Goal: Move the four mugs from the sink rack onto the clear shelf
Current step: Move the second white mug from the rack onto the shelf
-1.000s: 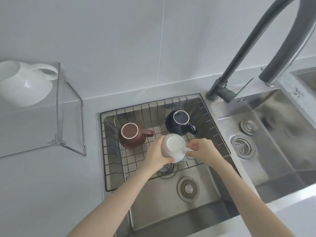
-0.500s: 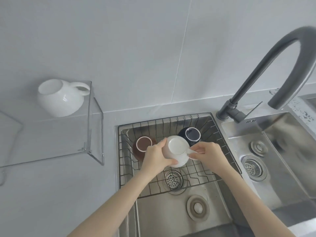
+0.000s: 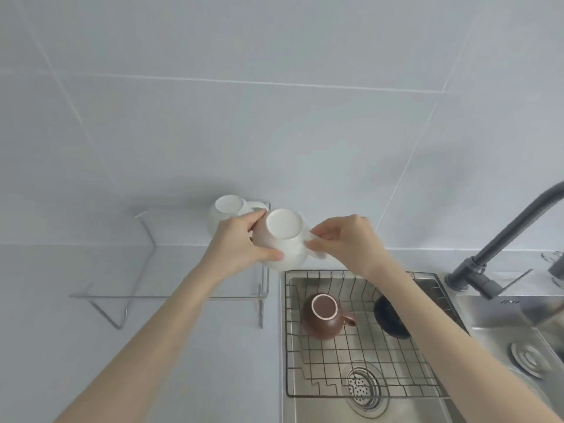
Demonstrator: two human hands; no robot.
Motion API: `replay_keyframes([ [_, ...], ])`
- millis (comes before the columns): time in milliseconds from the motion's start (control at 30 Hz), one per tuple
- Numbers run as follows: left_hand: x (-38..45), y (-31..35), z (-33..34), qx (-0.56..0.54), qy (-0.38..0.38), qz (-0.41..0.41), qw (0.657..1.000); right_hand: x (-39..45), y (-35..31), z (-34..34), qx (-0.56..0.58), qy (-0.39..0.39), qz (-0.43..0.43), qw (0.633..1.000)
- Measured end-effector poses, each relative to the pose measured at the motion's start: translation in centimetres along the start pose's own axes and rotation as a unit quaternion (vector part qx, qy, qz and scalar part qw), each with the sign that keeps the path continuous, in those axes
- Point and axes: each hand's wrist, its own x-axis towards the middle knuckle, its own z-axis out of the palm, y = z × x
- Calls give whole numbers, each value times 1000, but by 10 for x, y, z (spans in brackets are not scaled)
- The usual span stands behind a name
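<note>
We hold a white mug (image 3: 282,239) upside down with both hands, above the right end of the clear shelf (image 3: 171,296). Our left hand (image 3: 241,242) grips its body, and the fingers of our right hand (image 3: 341,242) pinch its handle. A second white mug (image 3: 224,213) stands upside down at the shelf's back right corner. In the rack (image 3: 360,355), a brown mug (image 3: 323,315) and a dark mug (image 3: 390,319) remain near the back edge.
</note>
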Motion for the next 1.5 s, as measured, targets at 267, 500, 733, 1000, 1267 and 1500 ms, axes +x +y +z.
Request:
replay_keyframes([
  [267, -16, -46, -65, -43, -32, -21, 998, 9, -45, 63, -16, -40, -8, 999],
  [500, -15, -84, -67, -48, -70, -34, 996, 5, -43, 92, -24, -57, 24, 998],
  [733, -11, -92, -66, -64, -91, -29, 993, 6, -38, 97, -10, -47, 40, 998],
  [1000, -15, -73, -65, -21, -107, -44, 993, 9, -31, 92, 29, -71, 52, 996],
  [1267, -15, -2, -8, 25, 35, 122, 992, 9, 14, 35, 104, -4, 84, 991],
  [1500, -14, -6, 100, -41, -109, 42, 992, -8, 97, 12, 120, 31, 166, 978],
])
